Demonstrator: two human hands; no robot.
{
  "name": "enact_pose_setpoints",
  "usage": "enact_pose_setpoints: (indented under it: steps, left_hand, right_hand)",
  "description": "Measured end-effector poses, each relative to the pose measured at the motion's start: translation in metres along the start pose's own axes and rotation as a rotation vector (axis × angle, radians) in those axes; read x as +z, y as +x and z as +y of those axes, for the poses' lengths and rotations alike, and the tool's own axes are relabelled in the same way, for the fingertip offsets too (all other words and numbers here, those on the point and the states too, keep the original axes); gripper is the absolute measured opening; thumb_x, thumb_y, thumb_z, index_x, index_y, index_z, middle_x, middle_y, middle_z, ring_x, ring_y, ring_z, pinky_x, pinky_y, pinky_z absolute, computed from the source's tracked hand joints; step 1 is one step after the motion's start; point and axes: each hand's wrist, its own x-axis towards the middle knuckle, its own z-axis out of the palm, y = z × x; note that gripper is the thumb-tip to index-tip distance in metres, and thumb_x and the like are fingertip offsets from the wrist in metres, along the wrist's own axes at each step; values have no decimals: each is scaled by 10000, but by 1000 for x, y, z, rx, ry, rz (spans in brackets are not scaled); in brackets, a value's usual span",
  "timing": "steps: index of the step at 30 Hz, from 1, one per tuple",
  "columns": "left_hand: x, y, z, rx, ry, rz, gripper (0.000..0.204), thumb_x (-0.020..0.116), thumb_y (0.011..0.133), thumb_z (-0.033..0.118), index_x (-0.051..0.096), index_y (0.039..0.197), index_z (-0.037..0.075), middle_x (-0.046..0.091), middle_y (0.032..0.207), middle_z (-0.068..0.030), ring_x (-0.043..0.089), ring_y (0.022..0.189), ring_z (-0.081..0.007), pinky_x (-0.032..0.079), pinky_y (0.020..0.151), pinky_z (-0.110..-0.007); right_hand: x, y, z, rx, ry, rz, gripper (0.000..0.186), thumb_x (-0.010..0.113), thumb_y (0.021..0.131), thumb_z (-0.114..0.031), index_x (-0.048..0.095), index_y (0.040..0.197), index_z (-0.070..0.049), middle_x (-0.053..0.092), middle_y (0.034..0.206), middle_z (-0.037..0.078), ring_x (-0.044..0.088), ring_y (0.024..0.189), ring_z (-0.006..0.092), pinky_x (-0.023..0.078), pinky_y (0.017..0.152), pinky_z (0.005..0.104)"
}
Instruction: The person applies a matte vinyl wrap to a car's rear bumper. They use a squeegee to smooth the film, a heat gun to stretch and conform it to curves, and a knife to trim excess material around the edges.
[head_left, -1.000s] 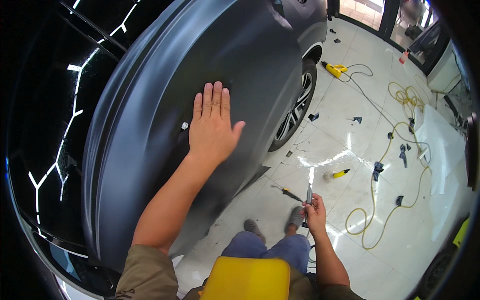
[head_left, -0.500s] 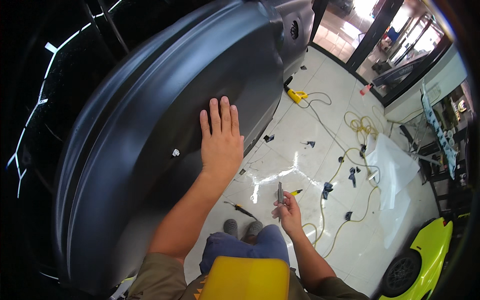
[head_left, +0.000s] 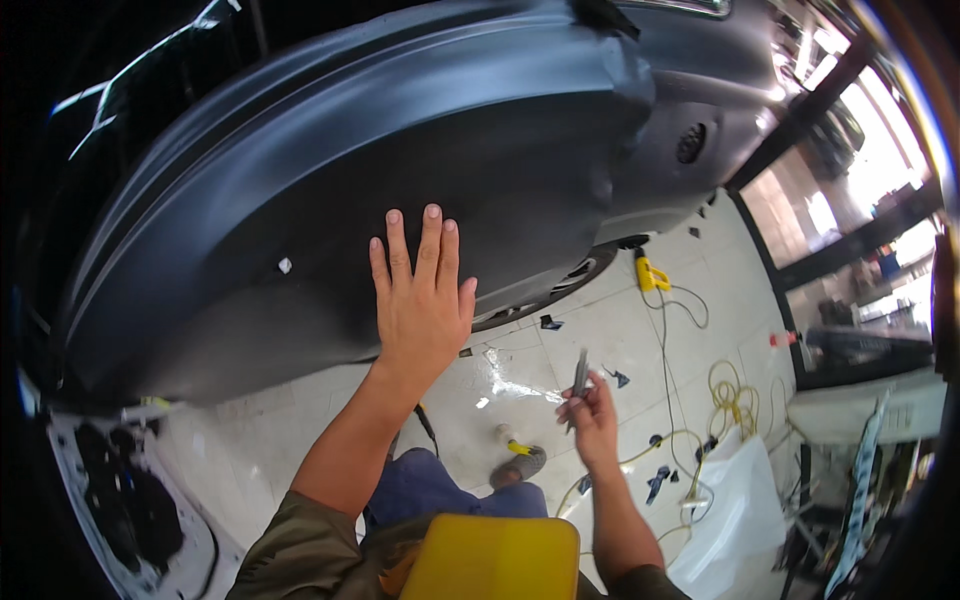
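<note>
My left hand [head_left: 420,310] lies flat on the matte dark-grey car panel [head_left: 530,170], fingers stretched and slightly apart. A small whitish piece [head_left: 284,265] sits on that panel, left of my fingers. My right hand [head_left: 592,420] grips a slim grey cutting tool [head_left: 580,372], held upright over the floor below the panel. A yellow box-like pouch [head_left: 490,555] is at my waist. The wheel [head_left: 560,288] shows partly under the panel's lower edge.
On the tiled floor [head_left: 550,360] are a yellow heat gun [head_left: 650,275], coiled yellow hose [head_left: 735,395], cords, dark scraps and a white sheet [head_left: 730,510]. A detached car door [head_left: 85,450] is at lower left, glass doors [head_left: 820,260] at right, cluttered equipment [head_left: 850,500] at lower right.
My view has swung round, so the car panel now runs more crosswise. My left hand still lies flat on it; my right hand still holds the grey tool, now tilted slightly.
</note>
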Motion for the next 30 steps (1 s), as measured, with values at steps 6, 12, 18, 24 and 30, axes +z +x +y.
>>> enact_pose_setpoints:
  steps: [6,12,18,24,30]
  left_hand:
    - [12,-26,7,-129,-49,136,572,639,864,194,482,1377,-5,401,1493,-152,285,1410,-429,251,1114,-571]
    - [27,-15,20,-192,105,240,569,652,838,174,509,1371,38,426,1490,-96,407,1277,-391,351,1009,-516]
    - [29,-4,26,-264,90,265,588,655,825,171,507,1382,58,416,1505,-53,410,1254,-375,346,1009,-499]
    - [43,-9,19,-283,-66,432,522,647,828,149,558,1330,39,498,1439,-57,441,1236,-347,341,1025,-469]
    - [54,-12,2,-265,50,521,465,638,840,86,589,1302,54,553,1386,-37,491,1194,-297,386,990,-405]
  right_hand:
    - [15,65,-117,-202,-297,-316,448,491,953,-23,428,1397,-38,625,1024,119,620,803,148,528,693,279]
    - [62,91,-156,-612,-604,-345,385,539,938,-48,523,1323,-34,621,913,123,605,756,230,501,713,326]
    - [96,114,-173,-960,-821,-351,389,567,891,-7,564,1277,-49,563,816,132,590,710,296,477,653,384]
    - [121,141,-192,-1305,-1012,-419,408,575,865,18,576,1266,-58,553,809,127,588,687,324,478,610,401]
    - [120,155,-179,-1017,-723,-417,362,575,881,20,590,1241,-14,629,905,149,612,731,248,497,701,316]
